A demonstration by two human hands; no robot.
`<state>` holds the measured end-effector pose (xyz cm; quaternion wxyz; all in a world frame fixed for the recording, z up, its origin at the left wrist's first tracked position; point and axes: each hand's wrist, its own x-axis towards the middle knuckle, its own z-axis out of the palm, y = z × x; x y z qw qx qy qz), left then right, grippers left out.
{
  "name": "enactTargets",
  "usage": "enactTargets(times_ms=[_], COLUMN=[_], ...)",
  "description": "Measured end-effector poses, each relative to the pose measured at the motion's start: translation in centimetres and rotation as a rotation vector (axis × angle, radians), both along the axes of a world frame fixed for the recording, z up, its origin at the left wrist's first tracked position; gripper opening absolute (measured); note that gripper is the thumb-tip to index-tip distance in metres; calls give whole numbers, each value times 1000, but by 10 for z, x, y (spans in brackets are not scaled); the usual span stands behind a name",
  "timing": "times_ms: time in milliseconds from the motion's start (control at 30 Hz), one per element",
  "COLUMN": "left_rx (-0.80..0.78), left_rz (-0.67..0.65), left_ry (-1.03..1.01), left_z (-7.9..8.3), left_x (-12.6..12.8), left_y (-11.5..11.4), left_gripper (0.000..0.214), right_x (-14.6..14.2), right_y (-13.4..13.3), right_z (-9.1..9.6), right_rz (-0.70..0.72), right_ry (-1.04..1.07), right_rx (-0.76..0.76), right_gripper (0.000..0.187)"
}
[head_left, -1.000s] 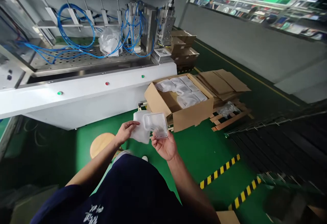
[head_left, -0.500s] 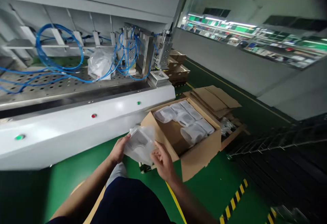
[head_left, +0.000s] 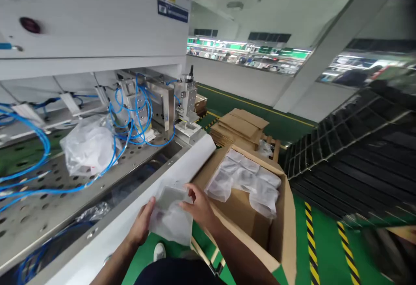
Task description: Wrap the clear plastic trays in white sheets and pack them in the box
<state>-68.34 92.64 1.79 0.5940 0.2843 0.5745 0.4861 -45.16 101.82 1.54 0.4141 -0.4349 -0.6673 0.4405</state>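
A thin, milky-white plastic bag point(head_left: 173, 224) with a flat, squarish part inside hangs between my hands, just left of the open carton. My left hand point(head_left: 142, 223) grips its left edge, with the thumb lying along the front. At the upper right edge, my right hand point(head_left: 199, 207) has its thumb and curled forefinger closed on the bag. The outline of the part shows only faintly through the film. In the open cardboard carton point(head_left: 224, 215), several similar white-bagged parts point(head_left: 243, 172) lie in rows along the far and right sides.
On the left stands a machine bench with blue air hoses point(head_left: 131, 135) and a crumpled clear bag point(head_left: 91, 144). Flattened cardboard point(head_left: 242, 124) is stacked behind the carton. A dark rack point(head_left: 344, 146) stands to the right, near striped floor tape point(head_left: 312, 241).
My view has swung right, so the machine sits further left and the carton appears closer. Both hands still hold the bagged part. My right thumb and forefinger are now at its upper right edge.
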Motion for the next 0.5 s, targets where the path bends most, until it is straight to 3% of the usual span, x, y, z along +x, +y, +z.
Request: enactTargets(times_ms=[100,233,367,500], left_rx=[-40,-54,-113,-172], left_rz=[26,50,96,163], left_ry=[155,519,723,776], left_z=[-15,-46,-66,-75], left_x=[-28,-64,-85,-82], left_y=[9,5,-6,-6], left_gripper=[87,66,59,58], right_x=[1,24,55,67], right_y=[38,105,179,253], right_z=[-6,-8,-13,-25], right_rz=[-53,-272,-439,-547], right_ry=[215,412,418,239], right_rx=[-151,-199,-125,46], right_gripper=[47,44,48,49])
